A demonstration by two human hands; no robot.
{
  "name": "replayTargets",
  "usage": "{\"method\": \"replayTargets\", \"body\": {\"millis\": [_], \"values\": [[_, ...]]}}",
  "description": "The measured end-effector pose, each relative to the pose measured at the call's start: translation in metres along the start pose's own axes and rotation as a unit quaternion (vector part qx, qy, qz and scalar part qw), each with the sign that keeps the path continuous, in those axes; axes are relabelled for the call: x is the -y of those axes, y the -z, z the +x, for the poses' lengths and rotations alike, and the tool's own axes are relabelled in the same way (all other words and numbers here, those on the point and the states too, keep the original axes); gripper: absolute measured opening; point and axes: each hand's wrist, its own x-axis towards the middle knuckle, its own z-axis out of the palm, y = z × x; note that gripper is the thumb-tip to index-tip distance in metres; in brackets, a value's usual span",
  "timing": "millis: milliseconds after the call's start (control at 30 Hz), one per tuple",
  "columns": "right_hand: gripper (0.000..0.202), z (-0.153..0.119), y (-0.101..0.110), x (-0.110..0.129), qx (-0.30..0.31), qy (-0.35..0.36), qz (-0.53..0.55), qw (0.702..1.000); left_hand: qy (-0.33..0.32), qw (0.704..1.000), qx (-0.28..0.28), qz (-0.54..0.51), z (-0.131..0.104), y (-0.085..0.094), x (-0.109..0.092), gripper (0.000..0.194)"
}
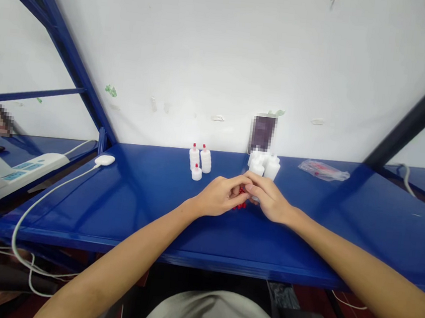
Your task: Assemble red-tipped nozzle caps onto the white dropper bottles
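My left hand and my right hand meet over the blue table, fingers curled inward and fingertips touching. What they hold between them is mostly hidden; a bit of something white shows under my right hand. Several small red caps lie on the table just below and behind the fingers. Right behind my hands stands a group of white plastic bottles, without visible red tips. To the left are two white bottles with red-tipped nozzles, upright, and a loose white nozzle lid with a red tip in front of them.
A clear plastic bag with something red in it lies at the back right. A pixelated dark upright object leans at the wall. At the left are a white charger puck with its cable and a power strip.
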Motion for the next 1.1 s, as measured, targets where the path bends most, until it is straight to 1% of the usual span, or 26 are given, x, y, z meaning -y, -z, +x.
{"method": "replayTargets", "body": {"millis": [133, 333, 600, 767, 833, 900, 967, 1033, 1100], "values": [[0.017, 0.001, 0.001, 0.002, -0.002, 0.003, -0.035, 0.999, 0.007, 1.0, -0.002, -0.007, 0.0, 0.0, 0.001, 0.017], [0.017, 0.001, 0.0, 0.005, 0.003, 0.01, -0.04, 0.999, 0.008, 1.0, 0.0, -0.001, -0.001, 0.0, 0.0, 0.017], [0.016, 0.001, 0.0, 0.006, -0.008, 0.011, -0.051, 0.999, 0.017, 1.0, 0.003, 0.01, -0.001, -0.001, 0.001, 0.02], [0.015, 0.001, -0.001, 0.003, -0.018, 0.018, -0.067, 0.997, 0.014, 1.0, 0.006, -0.005, -0.001, -0.001, 0.001, 0.02], [0.018, 0.002, -0.002, 0.002, -0.018, 0.024, -0.072, 0.997, 0.014, 1.0, 0.008, -0.011, -0.001, -0.002, 0.002, 0.018], [0.023, 0.002, -0.003, 0.0, -0.022, 0.029, -0.079, 0.996, 0.018, 1.0, -0.016, -0.012, 0.0, 0.0, 0.004, 0.017], [0.026, 0.003, -0.003, -0.001, -0.026, 0.025, -0.089, 0.995, 0.023, 0.997, -0.072, -0.001, 0.0, 0.005, 0.009, 0.017], [0.029, 0.003, -0.003, -0.002, -0.031, 0.016, -0.1, 0.994, 0.027, 0.99, -0.138, 0.029, -0.001, 0.016, 0.018, 0.017], [0.03, 0.004, -0.003, -0.002, -0.039, 0.005, -0.112, 0.993, 0.031, 0.974, -0.212, 0.069, -0.004, 0.033, 0.029, 0.018]]}}
